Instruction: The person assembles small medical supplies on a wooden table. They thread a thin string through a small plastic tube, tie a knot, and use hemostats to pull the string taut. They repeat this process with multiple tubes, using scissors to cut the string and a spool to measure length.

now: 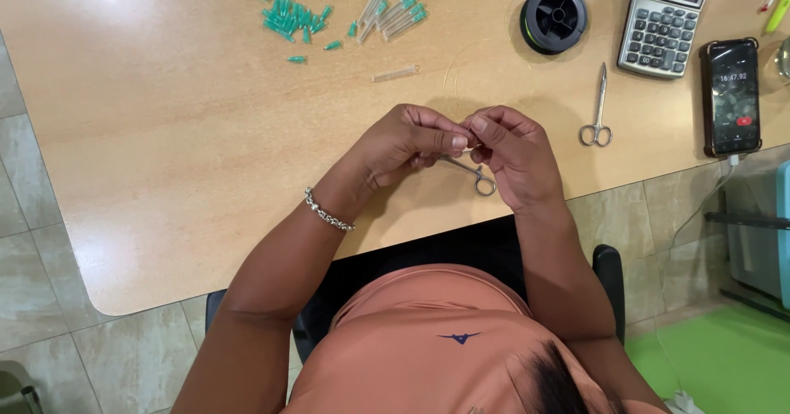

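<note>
Frame centre: left hand (pixel 407 144) and right hand (pixel 514 155) pinch a thin clear thread (pixel 457 68); small metal clamp (pixel 476 175) beneath. Thread: light, limp, likely slippery; grip near its end.

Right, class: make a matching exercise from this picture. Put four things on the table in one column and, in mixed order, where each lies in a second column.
Things:
1 calculator
2 black spool
3 green-capped needles
4 phone

Places:
A far end of the table, left of the hands
B right edge of the table
C between spool and phone
D just left of the calculator

Pairs: 1-C, 2-D, 3-A, 4-B
</note>
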